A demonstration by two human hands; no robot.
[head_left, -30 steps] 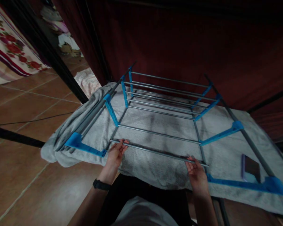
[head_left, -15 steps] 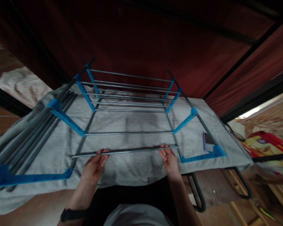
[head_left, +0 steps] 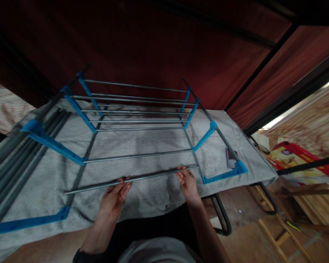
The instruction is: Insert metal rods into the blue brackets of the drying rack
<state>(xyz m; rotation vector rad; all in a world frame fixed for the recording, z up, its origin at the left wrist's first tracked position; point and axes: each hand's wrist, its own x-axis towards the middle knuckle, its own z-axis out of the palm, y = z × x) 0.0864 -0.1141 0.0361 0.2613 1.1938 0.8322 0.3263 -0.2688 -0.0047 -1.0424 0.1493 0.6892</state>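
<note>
A long grey metal rod [head_left: 142, 177] lies crosswise near the front of a rack of grey rods and blue plastic brackets [head_left: 137, 120]. My left hand [head_left: 115, 195] holds the rod near its middle, fingers curled over it. My right hand [head_left: 188, 180] grips the same rod near its right end, beside a blue corner bracket [head_left: 222, 176]. The rack lies flat on a grey towel [head_left: 153, 138] spread over a low surface.
A bundle of loose grey rods [head_left: 13, 160] lies at the left on the towel. A phone in a purple case [head_left: 230, 157] rests by the right bracket. Dark red cloth hangs behind. A black metal leg [head_left: 222, 217], wooden slats and a red box [head_left: 298, 160] are at the right.
The view has swung to the right. Both hands have kept hold of the rod, which has shifted left and now tilts, its right end higher.
</note>
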